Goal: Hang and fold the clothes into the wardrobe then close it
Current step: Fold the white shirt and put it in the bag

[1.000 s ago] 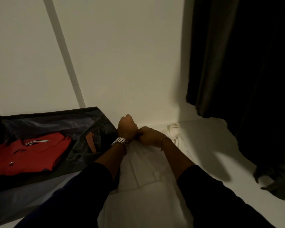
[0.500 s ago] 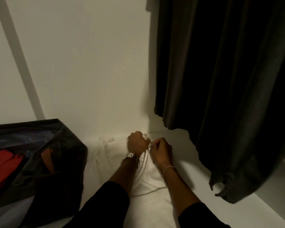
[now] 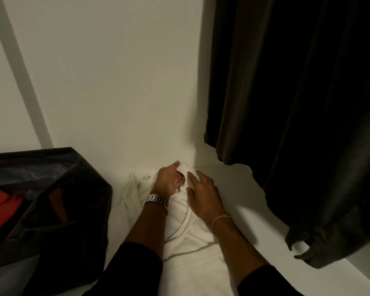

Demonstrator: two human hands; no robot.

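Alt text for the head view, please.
Both hands work on a white garment lying on a white shelf: the left hand grips its far end, the right hand presses flat beside it. A dark bag holding red cloth sits left; dark clothes hang right.
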